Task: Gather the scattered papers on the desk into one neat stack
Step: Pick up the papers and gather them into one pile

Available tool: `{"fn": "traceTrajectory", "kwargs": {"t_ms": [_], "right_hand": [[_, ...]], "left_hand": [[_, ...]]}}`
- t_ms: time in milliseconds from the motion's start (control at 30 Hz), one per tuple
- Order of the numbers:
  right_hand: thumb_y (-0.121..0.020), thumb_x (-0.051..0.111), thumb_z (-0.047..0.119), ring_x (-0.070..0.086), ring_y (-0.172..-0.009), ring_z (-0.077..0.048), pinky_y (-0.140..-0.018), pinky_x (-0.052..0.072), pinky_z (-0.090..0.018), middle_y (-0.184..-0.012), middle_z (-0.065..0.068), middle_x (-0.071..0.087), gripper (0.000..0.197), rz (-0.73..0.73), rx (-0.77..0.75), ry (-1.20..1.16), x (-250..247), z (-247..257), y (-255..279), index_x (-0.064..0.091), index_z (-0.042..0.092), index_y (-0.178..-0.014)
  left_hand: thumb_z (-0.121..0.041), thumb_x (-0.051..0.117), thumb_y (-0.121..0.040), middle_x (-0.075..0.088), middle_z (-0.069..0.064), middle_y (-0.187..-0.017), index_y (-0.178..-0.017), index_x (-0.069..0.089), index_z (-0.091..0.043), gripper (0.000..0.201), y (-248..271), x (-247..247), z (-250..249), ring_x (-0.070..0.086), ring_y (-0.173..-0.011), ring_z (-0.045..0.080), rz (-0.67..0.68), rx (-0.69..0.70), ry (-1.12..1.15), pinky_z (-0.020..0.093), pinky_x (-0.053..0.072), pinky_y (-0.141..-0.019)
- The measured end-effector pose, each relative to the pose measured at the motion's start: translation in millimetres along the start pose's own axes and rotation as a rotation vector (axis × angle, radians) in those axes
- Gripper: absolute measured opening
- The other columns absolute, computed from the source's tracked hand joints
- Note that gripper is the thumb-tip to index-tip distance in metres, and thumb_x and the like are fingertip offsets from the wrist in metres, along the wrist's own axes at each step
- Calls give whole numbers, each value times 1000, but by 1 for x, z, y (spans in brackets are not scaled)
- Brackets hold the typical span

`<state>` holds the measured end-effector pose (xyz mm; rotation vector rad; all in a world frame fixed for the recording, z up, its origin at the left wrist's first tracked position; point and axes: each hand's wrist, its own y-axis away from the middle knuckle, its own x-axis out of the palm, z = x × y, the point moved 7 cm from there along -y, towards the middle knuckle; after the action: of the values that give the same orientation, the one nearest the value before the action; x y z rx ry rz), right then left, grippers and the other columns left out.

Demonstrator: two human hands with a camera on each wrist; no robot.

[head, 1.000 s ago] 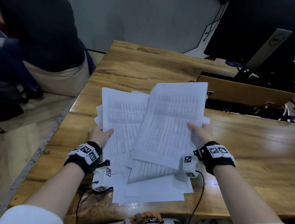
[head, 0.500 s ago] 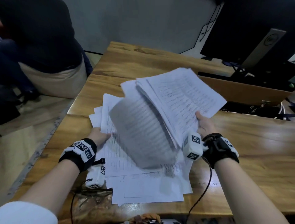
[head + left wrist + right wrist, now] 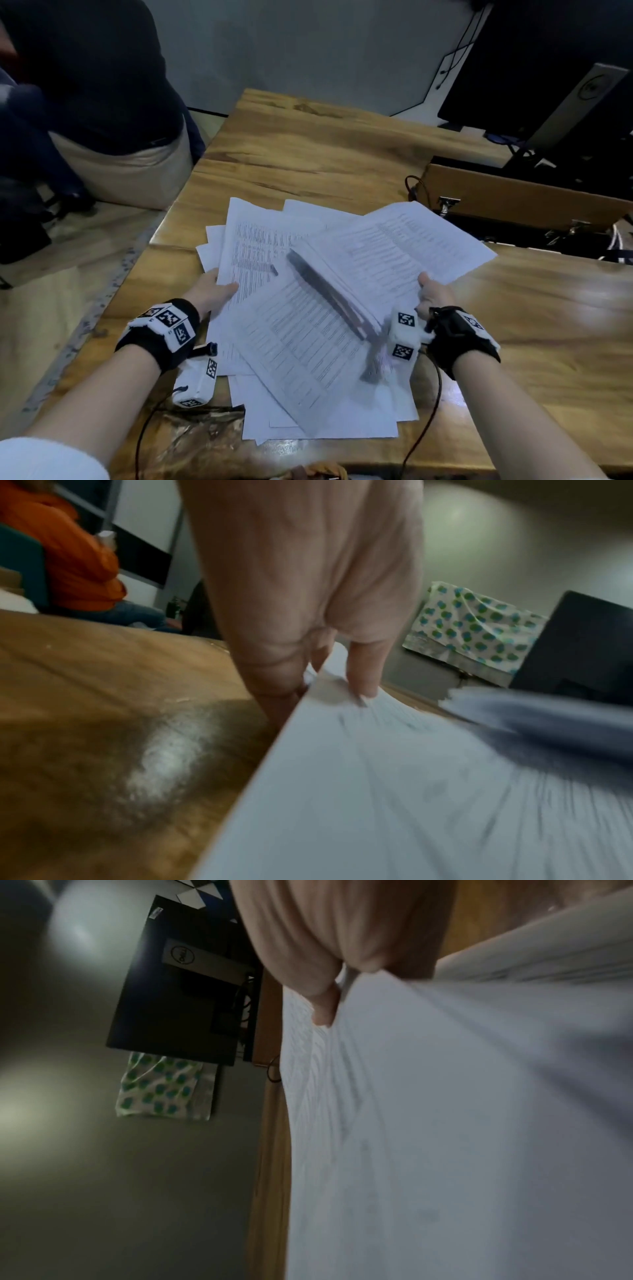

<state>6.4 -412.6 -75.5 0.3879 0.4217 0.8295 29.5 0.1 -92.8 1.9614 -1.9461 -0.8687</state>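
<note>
Wooden table (image 3: 342,154): right hand (image 3: 436,294) pinches lifted white printed sheets (image 3: 394,253); left hand (image 3: 210,291) grips the fanned pile (image 3: 274,329). Loose sheets could slide out lower centre.

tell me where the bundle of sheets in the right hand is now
In the head view the bundle sits right of centre, its near edge gripped by the right hand, tilted over the papers spread on the desk.
</note>
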Motion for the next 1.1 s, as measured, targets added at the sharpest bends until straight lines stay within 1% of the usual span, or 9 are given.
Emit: {"fn": "traceTrajectory", "kwargs": {"t_ms": [133, 200, 300, 500, 633, 733, 867, 1000, 1100], "right_hand": [[-90, 53, 9, 56, -110, -27, -100, 43, -38, -123, -17, 61, 10, -17, -117, -19, 9, 6, 6, 56, 7, -100], [-93, 49, 6, 55, -115, -31, -102, 43, -42, -121, -15, 61, 8, 61, -123, 27, 17, 1, 16, 56, 10, -94], [-93, 51, 11, 54, -119, -30, -95, 43, -36, -129, -11, 58, 35, 145, -124, 66, 24, -11, 18, 51, 5, -128], [-91, 56, 12, 55, -119, -33, -105, 40, -53, -131, -15, 57, 35, 204, -17, 29, 21, -24, 6, 52, 5, -126], [-92, 54, 14, 60, -109, -37, -91, 49, -56, -120, -15, 62, 23, 237, 76, -6, 15, -28, 7, 55, 7, -115], [-94, 51, 14, 72, -66, -28, -52, 59, -44, -94, -13, 66, 30, 250, 146, -84, 14, -35, 10, 50, 6, -123], [-94, 51, 17, 72, -57, -23, -48, 58, -41, -74, -11, 74, 39, 264, 161, -117, 16, -39, 13, 50, 0, -129], [-95, 49, 17, 72, -67, -23, -52, 59, -40, -106, -15, 68, 41, 301, 121, -178, 20, -31, 17, 47, 4, -134], [-94, 52, 13, 68, -74, -24, -46, 57, -35, -112, -14, 65, 38, 292, 97, -185, 23, -28, 20, 49, 3, -130]], "left_hand": [[-13, 54, -91, 40, 3, -139, -148, 5, -22, 75, 4, 3, -13, 56, -110, 22, 31, 147, 83, 30, 48, -92], [-15, 58, -89, 40, -2, -136, -142, 27, -18, 62, 9, 9, -16, 55, -103, 13, 79, 197, -97, 13, 44, -85], [-39, 75, -72, 54, 4, -131, -95, 64, -24, 29, 11, 19, -6, 52, -117, 19, 127, 168, -467, 26, 38, -97], [-46, 85, -52, 50, 6, -129, -77, 64, -27, 37, 15, 30, 5, 51, -109, 17, 178, 101, -676, 27, 40, -92], [-42, 83, -60, 58, 1, -115, -82, 69, -21, 34, 21, 39, 5, 50, -106, 14, 271, 67, -699, 26, 41, -91], [-50, 82, -54, 54, 0, -117, -80, 69, -25, 38, 27, 42, 4, 49, -114, 17, 296, 66, -707, 27, 41, -95], [-64, 79, -29, 50, 4, -128, -76, 67, -35, 56, 20, 34, 4, 55, -110, 19, 166, 129, -567, 37, 42, -105], [-69, 79, -34, 50, -1, -123, -92, 66, -27, 73, 26, 39, 6, 55, -108, 17, 209, 77, -565, 31, 43, -98], [-43, 78, -66, 61, 2, -98, -88, 70, -12, 39, 24, 43, 4, 60, -87, 15, 209, 72, -528, 25, 45, -75]]}}
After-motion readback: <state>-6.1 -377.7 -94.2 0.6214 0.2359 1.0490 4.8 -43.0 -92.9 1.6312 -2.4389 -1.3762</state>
